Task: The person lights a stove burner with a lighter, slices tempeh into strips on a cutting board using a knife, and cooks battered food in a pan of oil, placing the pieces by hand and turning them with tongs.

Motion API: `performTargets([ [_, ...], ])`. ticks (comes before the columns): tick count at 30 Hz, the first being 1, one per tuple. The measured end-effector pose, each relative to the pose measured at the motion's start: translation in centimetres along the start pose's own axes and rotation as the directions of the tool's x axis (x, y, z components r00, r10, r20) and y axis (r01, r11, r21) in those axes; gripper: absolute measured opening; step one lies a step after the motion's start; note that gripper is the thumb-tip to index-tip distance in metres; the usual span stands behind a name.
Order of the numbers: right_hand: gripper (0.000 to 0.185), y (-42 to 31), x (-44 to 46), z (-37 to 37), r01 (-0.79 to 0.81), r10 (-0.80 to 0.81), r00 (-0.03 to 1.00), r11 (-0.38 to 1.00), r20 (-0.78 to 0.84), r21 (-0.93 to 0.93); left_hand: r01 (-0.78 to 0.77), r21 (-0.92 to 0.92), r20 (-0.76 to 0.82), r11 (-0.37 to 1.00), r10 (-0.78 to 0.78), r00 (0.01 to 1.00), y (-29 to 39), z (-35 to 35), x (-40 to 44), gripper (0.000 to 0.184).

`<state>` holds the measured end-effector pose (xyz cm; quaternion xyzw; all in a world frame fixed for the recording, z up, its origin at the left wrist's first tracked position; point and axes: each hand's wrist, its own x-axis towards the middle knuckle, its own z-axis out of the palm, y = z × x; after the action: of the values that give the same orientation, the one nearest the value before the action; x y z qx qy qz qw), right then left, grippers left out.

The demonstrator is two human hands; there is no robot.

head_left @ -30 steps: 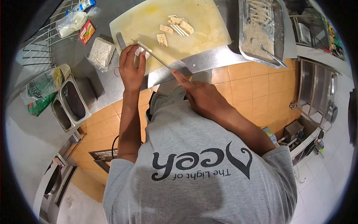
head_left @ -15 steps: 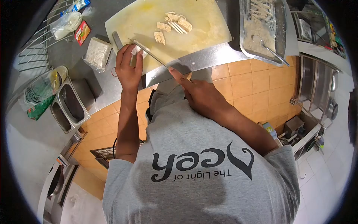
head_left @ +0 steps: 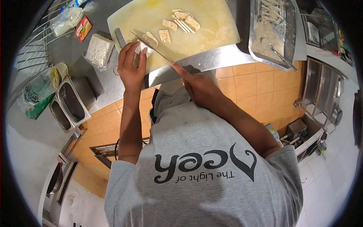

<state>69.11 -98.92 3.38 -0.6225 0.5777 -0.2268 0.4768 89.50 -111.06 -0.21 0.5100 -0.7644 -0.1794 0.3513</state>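
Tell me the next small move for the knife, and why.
Probably nudge the slice clear with the knife: it lies close along the blade's far side, the right hand already grips the handle, and the left hand steadies the white block on the near side.

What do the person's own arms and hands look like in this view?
The left hand and right hand are both bare, with no gloves. The forearms are uncovered too, below short, plain grey sleeves. These belong to a grey T-shirt with black lettering. No watch shows on either wrist.
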Motion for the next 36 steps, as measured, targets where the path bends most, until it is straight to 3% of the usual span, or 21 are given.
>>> performTargets([
  [6,0.063,-0.3,-2.1,-1.2,-0.08,0.084,0.994,0.995,0.074,-0.059,-0.016,-0.007,-0.045,1.0,0.016,0.999,0.2,0.2,-0.2,0.027],
  [9,0.063,0.0,-1.8,-1.5,0.029,-0.031,0.999,0.996,-0.022,-0.08,-0.087,0.025,-0.051,0.996,0.089,0.995,0.4,-0.1,0.1,0.025],
  [18,0.065,-2.9,-1.8,-2.2,0.069,-0.102,0.986,0.969,-0.13,-0.238,-0.085,0.034,0.019,0.996,0.084,0.996,0.9,-1.1,0.2,0.025],
  [30,0.073,-5.5,-2.4,-1.7,-0.007,-0.022,0.995,0.954,-0.092,-0.299,-0.097,0.064,0.065,0.993,0.093,0.994,0.7,-1.4,0.0,0.029],
  [36,0.071,-6.1,-2.1,-1.2,-0.098,0.096,0.995,0.942,-0.023,-0.32,-0.099,0.042,0.069,0.994,0.096,0.993,0.0,-1.5,0.0,0.028],
])
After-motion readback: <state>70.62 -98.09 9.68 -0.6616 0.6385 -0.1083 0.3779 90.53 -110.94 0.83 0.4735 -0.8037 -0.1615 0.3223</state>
